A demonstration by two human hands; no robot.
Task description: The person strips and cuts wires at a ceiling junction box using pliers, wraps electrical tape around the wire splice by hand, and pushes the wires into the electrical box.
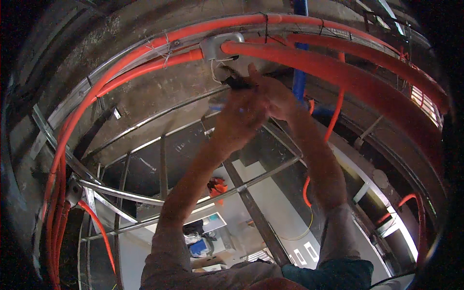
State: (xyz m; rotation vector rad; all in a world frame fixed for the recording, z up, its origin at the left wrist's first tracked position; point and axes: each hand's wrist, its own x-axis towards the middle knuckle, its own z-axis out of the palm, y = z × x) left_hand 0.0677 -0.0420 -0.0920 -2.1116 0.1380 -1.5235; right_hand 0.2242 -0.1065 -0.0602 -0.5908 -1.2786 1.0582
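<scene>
Both my arms reach up toward a grey junction box [217, 47] where orange conduits [179, 59] meet. A thin pale wire [214, 72] hangs in a loop from the box. My left hand [240, 113] is just below it, fingers curled, beside a small dark item [236, 81] whose kind I cannot make out. Against the left hand's fingers, my right hand [275, 96] is closed, its thumb or a finger pointing up. What the fingers pinch is hidden in shadow and blur.
A thick orange conduit [338, 72] and a vertical blue pipe [299, 72] pass close to my right hand. Metal ceiling framing [188, 126] crosses below my hands. Farther down is a room with a blue item [198, 248]. Another conduit box [73, 192] sits at the left.
</scene>
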